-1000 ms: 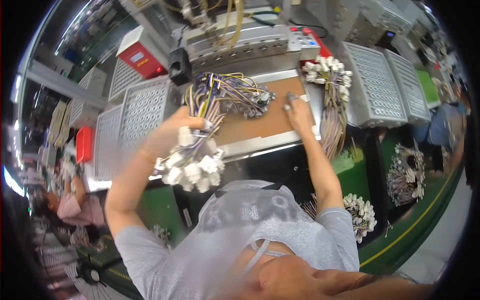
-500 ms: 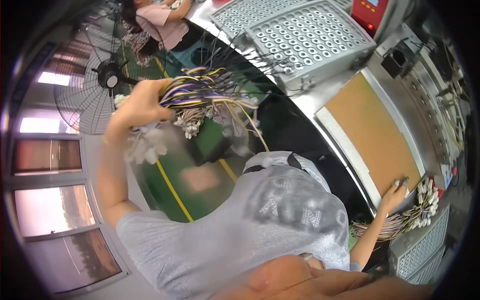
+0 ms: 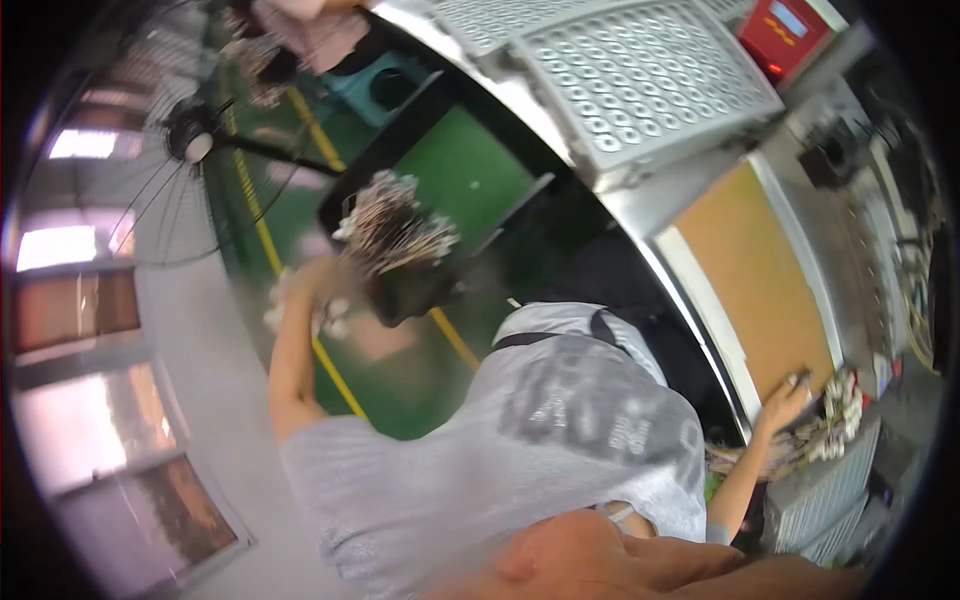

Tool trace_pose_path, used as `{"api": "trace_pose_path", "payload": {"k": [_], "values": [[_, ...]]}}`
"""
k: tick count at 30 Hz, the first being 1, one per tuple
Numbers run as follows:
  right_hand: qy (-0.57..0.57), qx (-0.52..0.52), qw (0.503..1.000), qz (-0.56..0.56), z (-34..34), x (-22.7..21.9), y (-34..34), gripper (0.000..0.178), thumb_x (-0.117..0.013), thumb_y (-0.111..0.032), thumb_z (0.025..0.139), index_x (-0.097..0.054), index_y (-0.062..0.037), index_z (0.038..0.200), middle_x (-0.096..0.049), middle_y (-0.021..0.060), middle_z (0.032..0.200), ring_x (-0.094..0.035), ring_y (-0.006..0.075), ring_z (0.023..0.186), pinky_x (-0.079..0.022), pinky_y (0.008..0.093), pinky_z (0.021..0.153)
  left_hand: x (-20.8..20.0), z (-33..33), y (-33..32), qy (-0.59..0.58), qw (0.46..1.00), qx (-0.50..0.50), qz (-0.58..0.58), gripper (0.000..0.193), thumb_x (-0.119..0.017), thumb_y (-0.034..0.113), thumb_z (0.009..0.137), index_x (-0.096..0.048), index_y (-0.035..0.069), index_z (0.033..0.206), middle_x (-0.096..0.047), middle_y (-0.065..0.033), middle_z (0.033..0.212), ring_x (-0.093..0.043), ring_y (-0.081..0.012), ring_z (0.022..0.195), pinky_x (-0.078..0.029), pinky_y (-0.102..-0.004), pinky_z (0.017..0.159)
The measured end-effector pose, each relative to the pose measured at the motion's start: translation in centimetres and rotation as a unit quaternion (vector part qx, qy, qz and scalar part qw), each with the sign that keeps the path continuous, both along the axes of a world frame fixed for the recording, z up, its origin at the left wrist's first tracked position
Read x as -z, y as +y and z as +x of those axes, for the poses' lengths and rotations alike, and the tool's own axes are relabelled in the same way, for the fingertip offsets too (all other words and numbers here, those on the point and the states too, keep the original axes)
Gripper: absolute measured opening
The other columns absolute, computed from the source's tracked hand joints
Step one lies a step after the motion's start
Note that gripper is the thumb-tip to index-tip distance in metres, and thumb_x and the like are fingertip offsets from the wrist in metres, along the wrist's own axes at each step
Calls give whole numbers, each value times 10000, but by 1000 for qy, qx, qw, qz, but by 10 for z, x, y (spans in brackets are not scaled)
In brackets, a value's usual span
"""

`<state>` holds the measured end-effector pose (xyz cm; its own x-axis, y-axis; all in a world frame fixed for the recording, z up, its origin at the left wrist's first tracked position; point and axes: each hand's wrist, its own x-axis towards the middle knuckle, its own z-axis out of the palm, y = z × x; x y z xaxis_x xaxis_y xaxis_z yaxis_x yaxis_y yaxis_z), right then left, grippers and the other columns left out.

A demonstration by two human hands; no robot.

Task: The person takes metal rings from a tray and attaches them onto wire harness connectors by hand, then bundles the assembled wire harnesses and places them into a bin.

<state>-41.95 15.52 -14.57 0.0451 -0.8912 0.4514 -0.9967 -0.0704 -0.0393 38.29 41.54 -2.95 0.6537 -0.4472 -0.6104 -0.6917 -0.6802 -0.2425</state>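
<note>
My left hand [image 3: 318, 280] is lowered beside a black bin [image 3: 412, 295]; motion blur smears its fingers, so their grip cannot be made out. White connectors [image 3: 335, 318] show right by that hand. A bundle of thin wires [image 3: 392, 232] with many white ends lies at the bin's near left end, just right of the hand. Over on the right, my right hand [image 3: 788, 402] is closed at the near end of a tan board [image 3: 750, 270]. Something small and dark sits at its fingertips, too small to name.
Grey trays [image 3: 650, 80] with rows of round holes stand on the bench beside a red device [image 3: 790, 40]. More wires with white connectors [image 3: 842, 410] lie past my right hand. A fan [image 3: 195, 140] stands at left. A person in pink [image 3: 315, 35] sits near a blue stool [image 3: 375, 85].
My left hand has come down from its raised place. The yellow, purple and black wire bundle it held up no longer shows there, uncovering the bin. My right hand stays by the board.
</note>
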Motion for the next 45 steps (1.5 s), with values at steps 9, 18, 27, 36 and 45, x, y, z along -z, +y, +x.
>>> {"api": "trace_pose_path", "payload": {"k": [9,18,27,36,45], "values": [[-202,32,975,-84,55,-16,-21,206,-568,-140,714,-518,-13,867,-540,179,825,-509,361,825,-391,444,738,185,99,122,100,968,227,29,586,-674,336,641,-500,17,1101,-550,-156,1100,-513,-335,1014,-451,-393,800],[-272,439,847,125,-90,-71,0,617,-634,-454,628,-531,11,1020,-569,223,990,-533,352,969,-427,413,812,39,-250,-236,295,780,501,-232,244,-628,242,712,-563,62,865,-570,-162,725,-550,-348,692,-435,-421,626],[-324,441,829,112,-98,-57,10,366,-657,-277,605,-614,3,838,-624,171,816,-611,275,739,-464,347,658,6,-413,-285,409,607,616,-291,199,-627,92,685,-575,35,869,-554,-160,740,-541,-321,702,-429,-385,613],[-642,260,702,-170,-21,-187,153,254,-528,15,711,-538,22,965,-589,36,811,-553,80,666,-449,220,601,-46,-599,-287,676,374,614,-163,392,-538,250,812,-480,52,1145,-505,-191,1056,-496,-307,991,-385,-365,849],[-674,200,630,-331,5,-204,188,226,-502,-22,760,-521,35,978,-582,61,856,-565,109,692,-474,246,641,-4,-730,-182,808,384,157,418,260,-318,148,887,-520,10,975,-570,-79,878,-520,-165,781,-442,-299,689]]}}
